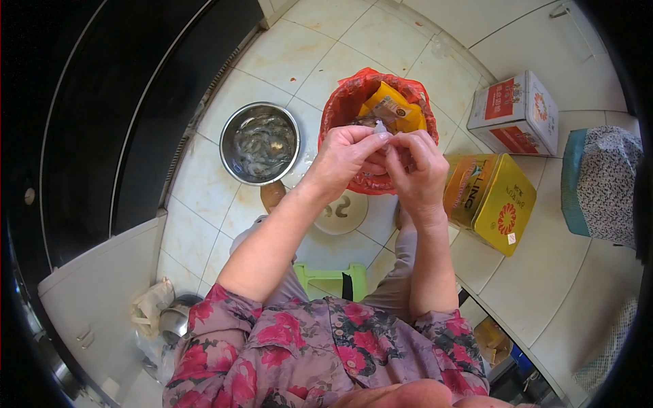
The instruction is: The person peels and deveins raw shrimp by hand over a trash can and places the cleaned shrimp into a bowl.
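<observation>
Floor (381, 34): pale tiles around you.
Shrimp (380, 127): 1, small, at your fingertips above the red bag (373, 183); more lie in the metal bowl (227, 143).
Left hand (343, 153): thumb and finger pinch it.
Right hand (418, 166): fingertips press together against it.
Feel: probably light, soft, slippery, easily torn.
Hold: your gentlest grip likely suits its thicker end.

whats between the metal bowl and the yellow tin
In the head view, the red-lined bin lies between the metal bowl and yellow tin, with the left hand and right hand above it.
</observation>
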Demonstrator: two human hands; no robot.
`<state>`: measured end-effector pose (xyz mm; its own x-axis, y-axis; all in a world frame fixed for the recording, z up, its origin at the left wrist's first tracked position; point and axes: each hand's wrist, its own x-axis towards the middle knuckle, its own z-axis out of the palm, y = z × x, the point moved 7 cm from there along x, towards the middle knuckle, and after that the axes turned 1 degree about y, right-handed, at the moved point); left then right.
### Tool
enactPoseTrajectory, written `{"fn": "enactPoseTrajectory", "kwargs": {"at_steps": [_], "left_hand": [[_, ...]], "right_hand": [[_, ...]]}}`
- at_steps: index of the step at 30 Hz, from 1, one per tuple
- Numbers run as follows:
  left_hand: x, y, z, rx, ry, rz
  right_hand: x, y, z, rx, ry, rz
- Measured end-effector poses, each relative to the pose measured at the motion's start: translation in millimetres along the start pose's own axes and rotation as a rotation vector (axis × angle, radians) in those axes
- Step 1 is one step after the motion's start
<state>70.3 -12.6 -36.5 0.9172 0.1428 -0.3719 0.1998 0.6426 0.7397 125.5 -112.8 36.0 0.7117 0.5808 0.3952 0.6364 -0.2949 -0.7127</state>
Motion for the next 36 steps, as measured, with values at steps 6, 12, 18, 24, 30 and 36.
{"fn": "enactPoseTrajectory", "kwargs": {"at_steps": [6, 12, 18, 24, 30, 36], "left_hand": [[1.8, 0.8, -7.0, -0.143, 0.053, -0.02], [-4.1, 10.8, -26.9, 0.084, 0.098, 0.013], [-26.2, -4.9, -43.2, 0.575, -0.078, -0.156], [-43.4, -66.4, -39.0, 1.222, -0.375, -0.312], [-30.6, -64.0, -40.1, 1.141, -0.271, -0.243], [-2.8, -32.1, -36.2, 0.805, 0.012, 0.011]], "right_hand": [[-1.9, 2.6, -0.9, 0.077, 0.016, 0.067], [-2.5, 16.7, -15.9, 0.026, 0.122, 0.142], [-9.3, 33.9, -17.7, 0.079, 0.164, 0.173], [-12.4, 36.1, -15.3, 0.115, 0.14, 0.159], [-13.5, 35.2, -11.5, 0.094, 0.097, 0.171], [-16.0, 37.5, 6.1, -0.045, -0.02, 0.073]]}}
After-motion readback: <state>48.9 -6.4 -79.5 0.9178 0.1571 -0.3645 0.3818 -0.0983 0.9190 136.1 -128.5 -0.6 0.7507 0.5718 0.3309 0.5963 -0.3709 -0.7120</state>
